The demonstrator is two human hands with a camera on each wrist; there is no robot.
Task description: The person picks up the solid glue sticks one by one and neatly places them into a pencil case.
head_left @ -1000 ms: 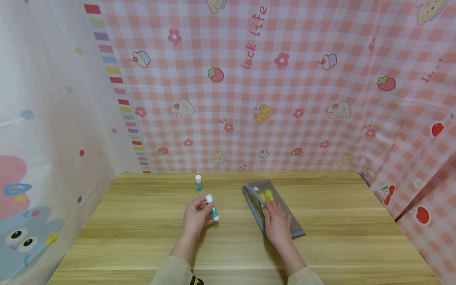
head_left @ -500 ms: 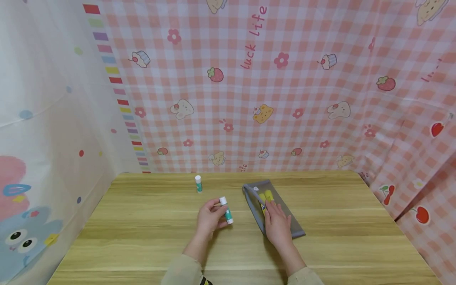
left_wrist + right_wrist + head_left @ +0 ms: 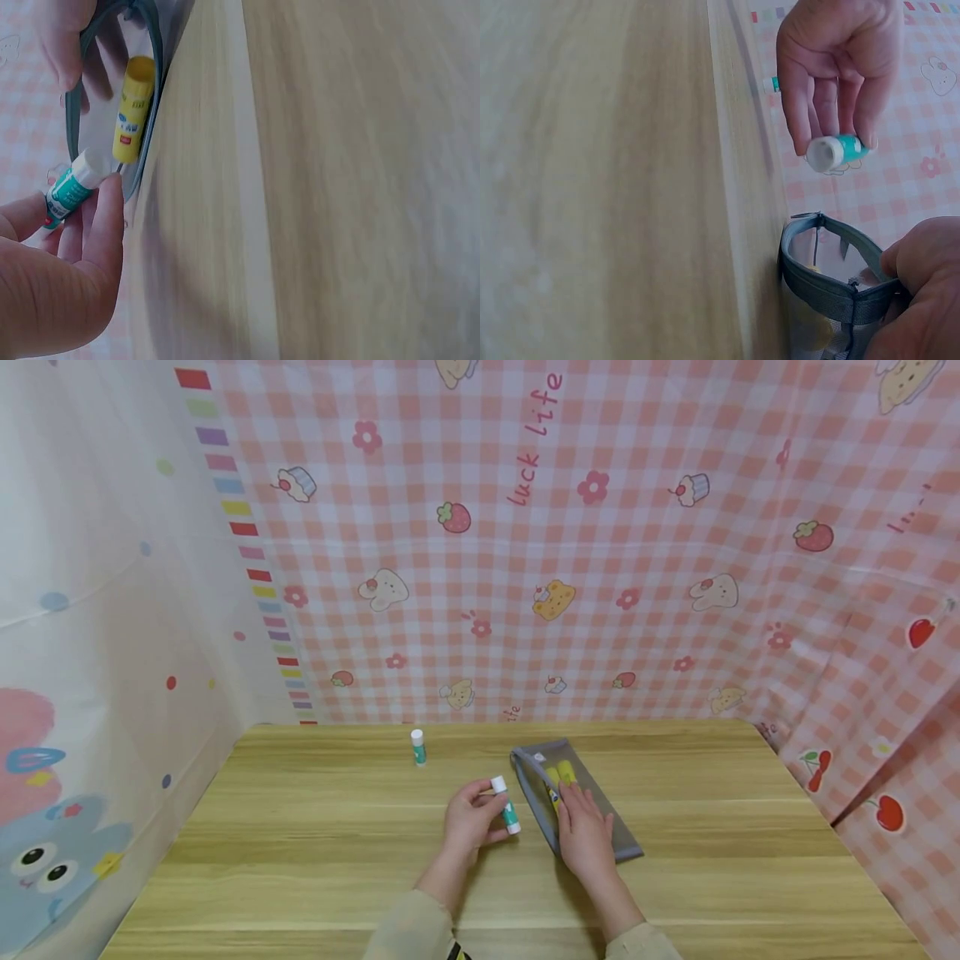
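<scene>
Head view, lower centre: my left hand (image 3: 467, 818) pinches a green glue stick (image 3: 510, 814) mid-body, seemingly to leave both ends free, just beside the grey mesh pouch (image 3: 558, 752); my right hand (image 3: 587, 835) lies straight-fingered across it, presumably steadying it. Both wrist views show the pouch gaping; only the left wrist's, upper left, shows a yellow glue stick (image 3: 133, 112) unscreened by mesh.

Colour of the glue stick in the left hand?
The glue stick is teal-green with white ends, best seen in the head view.
</scene>
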